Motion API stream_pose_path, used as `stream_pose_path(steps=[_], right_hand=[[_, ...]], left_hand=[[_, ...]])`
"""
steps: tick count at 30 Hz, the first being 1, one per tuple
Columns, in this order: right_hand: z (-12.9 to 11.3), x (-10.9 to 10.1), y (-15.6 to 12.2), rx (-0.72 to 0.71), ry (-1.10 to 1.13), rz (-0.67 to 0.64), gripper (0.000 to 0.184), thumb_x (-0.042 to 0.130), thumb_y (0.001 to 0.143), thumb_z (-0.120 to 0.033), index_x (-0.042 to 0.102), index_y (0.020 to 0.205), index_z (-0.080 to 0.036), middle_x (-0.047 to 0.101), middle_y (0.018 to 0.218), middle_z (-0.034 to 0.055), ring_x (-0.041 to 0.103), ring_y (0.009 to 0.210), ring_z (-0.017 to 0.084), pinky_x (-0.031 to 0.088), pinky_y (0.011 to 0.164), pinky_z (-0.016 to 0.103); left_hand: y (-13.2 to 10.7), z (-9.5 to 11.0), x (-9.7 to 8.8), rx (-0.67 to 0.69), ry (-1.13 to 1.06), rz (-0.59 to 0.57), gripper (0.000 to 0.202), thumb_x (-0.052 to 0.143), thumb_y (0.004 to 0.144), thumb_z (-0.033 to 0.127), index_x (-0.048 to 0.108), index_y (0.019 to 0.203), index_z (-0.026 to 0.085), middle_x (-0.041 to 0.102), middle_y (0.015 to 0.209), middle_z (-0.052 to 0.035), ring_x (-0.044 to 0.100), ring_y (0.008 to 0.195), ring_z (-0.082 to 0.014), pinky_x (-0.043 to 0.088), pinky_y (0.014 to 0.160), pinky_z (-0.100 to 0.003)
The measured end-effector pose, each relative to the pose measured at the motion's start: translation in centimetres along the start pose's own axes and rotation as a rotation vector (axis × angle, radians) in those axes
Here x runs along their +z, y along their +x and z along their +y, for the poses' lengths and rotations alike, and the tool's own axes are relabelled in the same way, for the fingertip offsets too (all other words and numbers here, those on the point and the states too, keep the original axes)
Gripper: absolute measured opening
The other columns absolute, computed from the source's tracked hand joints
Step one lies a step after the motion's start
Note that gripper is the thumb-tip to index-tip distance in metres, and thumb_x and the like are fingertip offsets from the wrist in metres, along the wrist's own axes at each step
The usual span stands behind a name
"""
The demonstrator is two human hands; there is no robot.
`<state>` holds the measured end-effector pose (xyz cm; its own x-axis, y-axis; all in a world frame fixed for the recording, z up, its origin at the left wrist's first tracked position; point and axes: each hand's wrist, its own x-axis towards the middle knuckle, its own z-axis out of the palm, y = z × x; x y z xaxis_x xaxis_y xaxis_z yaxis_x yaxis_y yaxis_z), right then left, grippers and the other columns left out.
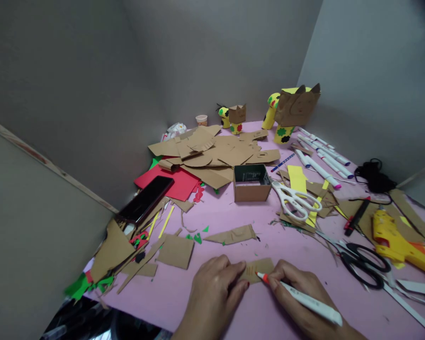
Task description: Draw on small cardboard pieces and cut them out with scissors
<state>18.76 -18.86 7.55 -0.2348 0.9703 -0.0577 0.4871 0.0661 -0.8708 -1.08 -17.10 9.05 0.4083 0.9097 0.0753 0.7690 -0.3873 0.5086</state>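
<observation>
Left fingers [238, 271] hold cardboard [264, 266], right fingers [285, 271] grip a marker [310, 301]; black scissors [350, 250] and glue gun [393, 241] crowd the surface's [184, 300] right side.

Left of you: a black phone [145, 199], its far end over red paper [184, 183]. Beyond, you have a heap of cut cardboard [230, 153], an open-topped box [252, 192] at its near edge. White-handled scissors [289, 194] lie right of the box — black-handled scissors [347, 249] nearer you. Far right on the pink tabletop [230, 215]: yellow glue gun [389, 243], black yarn [375, 177]. At the back you see a paper cup [201, 121] — right of it, a large cat-eared figure [297, 107].
</observation>
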Motion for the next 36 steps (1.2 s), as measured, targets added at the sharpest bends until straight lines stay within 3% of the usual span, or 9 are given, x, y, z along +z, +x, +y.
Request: stream_pose_path(steps=[6,14,20,26,30,36], right_hand=[[0.67,-0.23,0.04,0.094,0.062,0.071,0.031,0.037,0.09,-0.045,0.049,0.072,-0.023,0.044,0.054,-0.0066,0.044,0.049,0.013,0.034,0.046,0.022],[0.46,-0.47,-0.06,0.044,0.029,0.01,0.029,0.038,0.089,-0.041,0.048,0.069,-0.022,0.045,0.055,-0.0062,0.045,0.05,0.013,0.034,0.047,0.022],[0.81,-0.6,-0.08,0.147,0.054,0.126,0.03,0.039,0.088,-0.045,0.049,0.07,-0.023,0.043,0.054,-0.0067,0.043,0.05,0.014,0.033,0.046,0.022],[0.45,-0.77,-0.2,0.125,0.097,0.063,0.028,0.043,0.086,-0.041,0.046,0.065,-0.023,0.04,0.052,-0.0074,0.04,0.049,0.013,0.03,0.046,0.022],[0.32,-0.69,-0.47,0.172,0.176,0.143,0.029,0.042,0.086,-0.042,0.045,0.065,-0.024,0.033,0.052,-0.0081,0.034,0.049,0.013,0.027,0.045,0.023],[0.15,-0.18,-0.31,0.062,0.096,0.051,0.029,0.039,0.089,-0.042,0.049,0.069,-0.023,0.042,0.054,-0.0062,0.043,0.05,0.013,0.033,0.047,0.023]], left_hand=[[-0.07,-0.25,0.19,0.016,0.009,-0.002,0.019,0.06,0.082,0.022,0.068,0.1,0.022,0.06,0.073,-0.0042,0.057,0.071,-0.0208,0.042,0.062,-0.031],[-0.08,-0.31,0.26,0.008,0.007,-0.005,0.02,0.06,0.083,0.023,0.067,0.101,0.022,0.059,0.074,-0.0041,0.057,0.072,-0.0209,0.042,0.063,-0.031],[-0.09,-0.36,0.24,0.004,0.006,-0.008,0.02,0.06,0.083,0.024,0.068,0.101,0.023,0.06,0.074,-0.0043,0.057,0.072,-0.0211,0.043,0.063,-0.032],[-0.04,-0.21,0.12,0.007,0.008,-0.014,0.02,0.059,0.083,0.023,0.068,0.1,0.022,0.06,0.074,-0.0047,0.057,0.072,-0.0215,0.043,0.063,-0.032],[0.04,-0.07,0.04,-0.001,0.01,-0.015,0.02,0.058,0.083,0.023,0.068,0.1,0.022,0.06,0.074,-0.0046,0.057,0.073,-0.0209,0.043,0.063,-0.031],[0.08,-0.07,0.02,0.011,0.018,-0.007,0.02,0.061,0.082,0.022,0.068,0.1,0.021,0.06,0.073,-0.0045,0.057,0.071,-0.021,0.043,0.062,-0.031]])
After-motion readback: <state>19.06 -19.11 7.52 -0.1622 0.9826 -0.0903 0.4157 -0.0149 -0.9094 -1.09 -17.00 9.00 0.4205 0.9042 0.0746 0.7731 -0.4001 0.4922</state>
